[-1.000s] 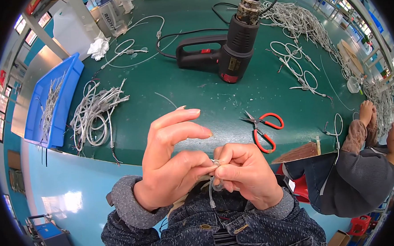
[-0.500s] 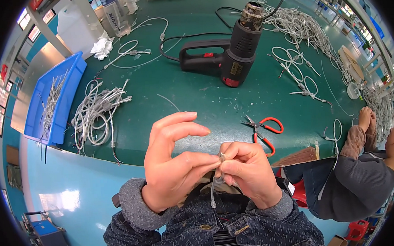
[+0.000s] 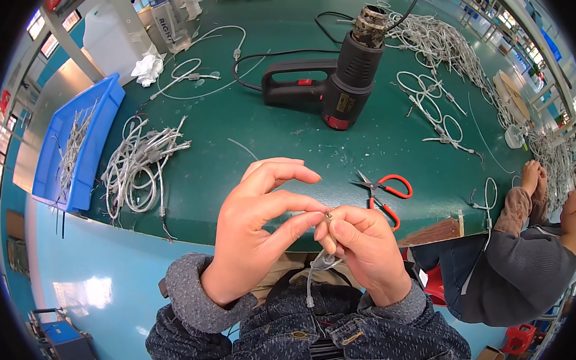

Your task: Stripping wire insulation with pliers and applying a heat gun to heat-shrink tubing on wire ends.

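A thin grey cable (image 3: 310, 288) hangs down in front of my jacket, with a small grey moulded piece just below my fingers. My right hand (image 3: 371, 254) is closed, pinching this cable close to its end between thumb and forefinger. My left hand (image 3: 245, 231) brings thumb and forefinger together at the cable's small tip, its other fingers raised and spread. The fingertips partly hide the tip. Red-handled scissors (image 3: 384, 188) lie half spread on the green table (image 3: 286, 147), just beyond my right hand.
A black heat gun (image 3: 354, 72) stands mid-table, its cord running behind. Grey cable bundles lie at left (image 3: 147, 161) and far right (image 3: 440, 41). A blue tray (image 3: 102, 118) of wires sits at the left edge. A co-worker (image 3: 527, 265) sits at right.
My left hand's fingers have lifted and shifted a little, and the cable tip now shows between the two hands. My right hand keeps its pinch on the cable.
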`<state>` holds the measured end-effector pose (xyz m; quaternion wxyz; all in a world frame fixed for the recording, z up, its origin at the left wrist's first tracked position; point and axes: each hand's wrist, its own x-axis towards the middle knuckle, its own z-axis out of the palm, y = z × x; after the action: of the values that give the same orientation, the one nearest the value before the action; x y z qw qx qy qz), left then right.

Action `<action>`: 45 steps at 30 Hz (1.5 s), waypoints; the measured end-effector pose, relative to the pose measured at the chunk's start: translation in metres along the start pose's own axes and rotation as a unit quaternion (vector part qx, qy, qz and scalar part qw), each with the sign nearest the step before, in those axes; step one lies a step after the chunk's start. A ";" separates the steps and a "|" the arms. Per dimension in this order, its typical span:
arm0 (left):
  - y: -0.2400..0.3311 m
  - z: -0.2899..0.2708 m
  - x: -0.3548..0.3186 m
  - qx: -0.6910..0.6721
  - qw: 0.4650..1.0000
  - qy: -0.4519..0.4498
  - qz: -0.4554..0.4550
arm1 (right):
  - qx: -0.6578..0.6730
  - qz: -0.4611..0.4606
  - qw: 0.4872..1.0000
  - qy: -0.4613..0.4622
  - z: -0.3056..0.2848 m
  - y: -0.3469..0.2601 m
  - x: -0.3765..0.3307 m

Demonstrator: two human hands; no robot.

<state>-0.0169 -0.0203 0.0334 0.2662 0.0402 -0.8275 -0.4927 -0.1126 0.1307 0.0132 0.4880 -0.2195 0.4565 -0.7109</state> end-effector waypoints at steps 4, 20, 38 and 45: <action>0.000 0.001 0.001 -0.008 1.000 0.001 -0.005 | 0.005 0.005 1.000 -0.002 -0.001 0.000 0.000; -0.010 0.006 -0.009 -0.246 0.959 -0.072 -0.125 | 0.026 -0.027 0.999 -0.004 -0.004 0.009 0.004; 0.022 0.006 -0.022 -0.211 0.969 0.066 -0.113 | -0.396 -0.359 0.838 0.112 0.004 -0.021 0.004; 0.029 0.006 -0.022 -0.196 0.973 0.018 -0.121 | -0.481 -0.419 0.766 0.079 0.006 -0.027 0.008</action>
<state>0.0042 0.0065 0.0466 0.2224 0.0958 -0.6988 -0.6731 -0.1245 0.1236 0.0382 -0.0661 -0.5379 0.6384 -0.5466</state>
